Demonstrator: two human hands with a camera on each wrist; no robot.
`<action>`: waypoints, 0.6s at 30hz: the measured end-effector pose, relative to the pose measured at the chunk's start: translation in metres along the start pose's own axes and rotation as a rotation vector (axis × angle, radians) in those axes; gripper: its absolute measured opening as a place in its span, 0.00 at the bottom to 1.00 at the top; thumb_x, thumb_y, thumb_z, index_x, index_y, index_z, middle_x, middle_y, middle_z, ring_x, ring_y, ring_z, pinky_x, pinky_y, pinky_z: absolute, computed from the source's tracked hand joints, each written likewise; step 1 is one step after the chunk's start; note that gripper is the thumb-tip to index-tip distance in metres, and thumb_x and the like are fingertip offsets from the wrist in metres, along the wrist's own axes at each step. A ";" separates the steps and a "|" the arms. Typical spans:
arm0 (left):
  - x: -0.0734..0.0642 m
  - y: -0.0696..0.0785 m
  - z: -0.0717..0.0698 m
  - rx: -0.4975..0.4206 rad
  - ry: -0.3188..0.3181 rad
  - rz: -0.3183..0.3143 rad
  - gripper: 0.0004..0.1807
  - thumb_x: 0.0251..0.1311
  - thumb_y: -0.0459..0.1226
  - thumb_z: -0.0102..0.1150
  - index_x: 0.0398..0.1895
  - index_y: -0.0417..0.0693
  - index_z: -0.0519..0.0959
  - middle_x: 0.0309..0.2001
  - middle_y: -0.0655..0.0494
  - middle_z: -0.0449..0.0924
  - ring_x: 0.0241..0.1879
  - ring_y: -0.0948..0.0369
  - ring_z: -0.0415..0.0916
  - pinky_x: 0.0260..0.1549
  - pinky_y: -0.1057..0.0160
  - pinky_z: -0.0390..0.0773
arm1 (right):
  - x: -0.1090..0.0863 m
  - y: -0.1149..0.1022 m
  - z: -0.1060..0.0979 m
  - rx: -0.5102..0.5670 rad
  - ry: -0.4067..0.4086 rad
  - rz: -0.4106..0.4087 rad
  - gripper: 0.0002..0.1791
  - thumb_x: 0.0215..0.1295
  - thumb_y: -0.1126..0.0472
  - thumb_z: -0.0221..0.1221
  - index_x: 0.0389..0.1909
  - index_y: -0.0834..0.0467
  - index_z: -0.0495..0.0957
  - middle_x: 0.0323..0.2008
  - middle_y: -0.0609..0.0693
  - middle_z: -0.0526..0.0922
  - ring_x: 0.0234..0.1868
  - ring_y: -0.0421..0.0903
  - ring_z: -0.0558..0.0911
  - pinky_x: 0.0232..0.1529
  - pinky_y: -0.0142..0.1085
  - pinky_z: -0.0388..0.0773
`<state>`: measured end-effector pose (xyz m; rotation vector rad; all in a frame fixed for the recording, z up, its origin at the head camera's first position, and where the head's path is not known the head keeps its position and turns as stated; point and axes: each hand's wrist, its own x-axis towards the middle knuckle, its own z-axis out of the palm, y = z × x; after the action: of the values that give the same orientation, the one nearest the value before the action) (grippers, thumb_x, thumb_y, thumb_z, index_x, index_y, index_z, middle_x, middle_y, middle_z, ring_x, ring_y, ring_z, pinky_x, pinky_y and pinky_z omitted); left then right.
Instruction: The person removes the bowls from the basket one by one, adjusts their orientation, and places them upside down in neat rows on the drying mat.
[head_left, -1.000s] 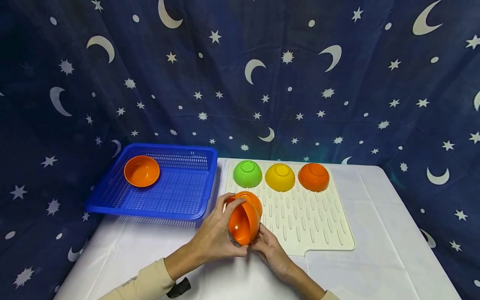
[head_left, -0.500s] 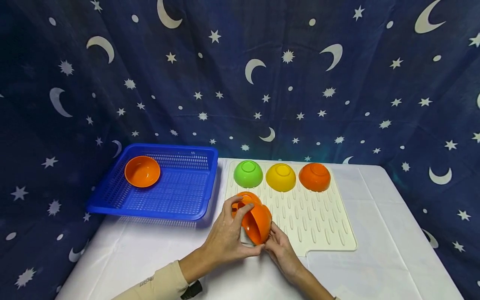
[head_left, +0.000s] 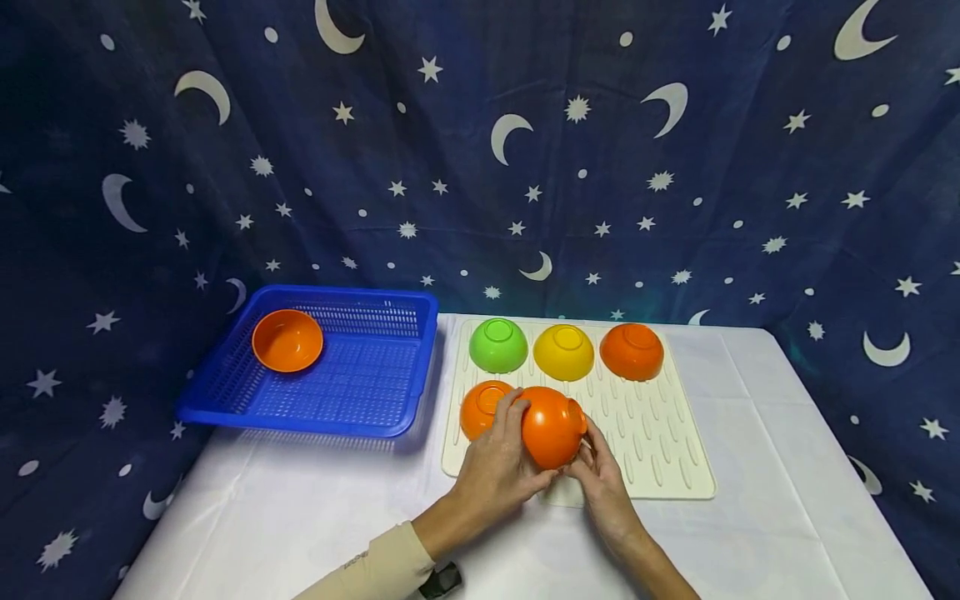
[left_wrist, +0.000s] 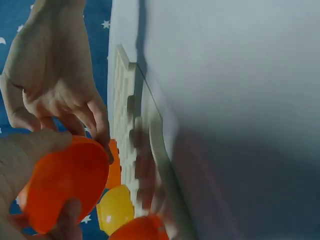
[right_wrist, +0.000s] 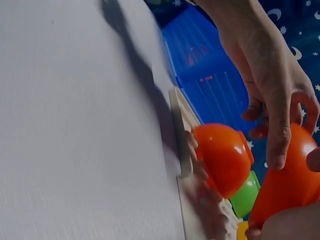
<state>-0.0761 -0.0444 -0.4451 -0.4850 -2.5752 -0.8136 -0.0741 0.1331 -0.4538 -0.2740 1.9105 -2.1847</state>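
Note:
An orange bowl is held on its side over the front of the cream drying mat, its foot facing right. My left hand grips it by the rim, thumb below and fingers over the top. From the right, my right hand holds the bowl near its foot and lower side. The left wrist view looks into the bowl's hollow. Just left of it, a second orange bowl sits upside down on the mat, partly covered by my left fingers.
Along the mat's back row stand upturned green, yellow and dark orange bowls. To the left is a blue plastic basket with one orange bowl upright inside. A starry curtain hangs behind the white-covered table.
Both hands have carried the orange bowl to the right across the mat. It has turned, so its outside now shows where its hollow did, and the upturned orange bowl is less hidden.

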 end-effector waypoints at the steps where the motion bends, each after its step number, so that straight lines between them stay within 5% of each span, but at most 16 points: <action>1: 0.000 0.003 0.003 -0.019 -0.011 -0.018 0.51 0.40 0.49 0.83 0.66 0.39 0.64 0.69 0.44 0.64 0.37 0.54 0.83 0.34 0.60 0.84 | 0.001 0.000 -0.002 -0.020 0.014 -0.003 0.44 0.68 0.73 0.50 0.80 0.63 0.40 0.77 0.62 0.48 0.77 0.61 0.50 0.62 0.24 0.63; 6: 0.001 0.011 0.014 -0.134 -0.110 -0.105 0.52 0.49 0.45 0.78 0.73 0.36 0.58 0.73 0.40 0.63 0.20 0.65 0.75 0.24 0.70 0.79 | 0.006 0.000 -0.015 -0.137 0.054 -0.008 0.46 0.68 0.74 0.48 0.80 0.65 0.34 0.79 0.65 0.40 0.78 0.60 0.45 0.63 0.21 0.57; 10: 0.002 0.014 0.020 -0.169 -0.225 -0.166 0.54 0.55 0.46 0.72 0.77 0.36 0.51 0.73 0.38 0.64 0.22 0.63 0.77 0.28 0.64 0.80 | 0.012 0.001 -0.027 -0.264 0.061 0.005 0.45 0.69 0.72 0.49 0.80 0.67 0.33 0.79 0.67 0.37 0.78 0.61 0.41 0.64 0.19 0.51; 14: 0.003 0.015 0.027 -0.214 -0.312 -0.211 0.53 0.59 0.48 0.67 0.79 0.37 0.48 0.77 0.38 0.55 0.20 0.63 0.73 0.27 0.63 0.77 | 0.019 0.008 -0.036 -0.324 0.055 0.028 0.45 0.71 0.71 0.50 0.79 0.67 0.32 0.78 0.68 0.37 0.79 0.62 0.40 0.74 0.39 0.46; 18: 0.006 0.013 0.035 -0.239 -0.375 -0.227 0.56 0.60 0.50 0.65 0.79 0.32 0.43 0.76 0.34 0.54 0.19 0.64 0.71 0.23 0.65 0.74 | 0.024 0.016 -0.040 -0.424 0.078 -0.007 0.46 0.69 0.70 0.56 0.79 0.69 0.38 0.77 0.69 0.42 0.77 0.66 0.44 0.72 0.60 0.44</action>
<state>-0.0847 -0.0117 -0.4627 -0.4549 -2.9301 -1.2207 -0.1075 0.1618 -0.4752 -0.2666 2.4075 -1.7968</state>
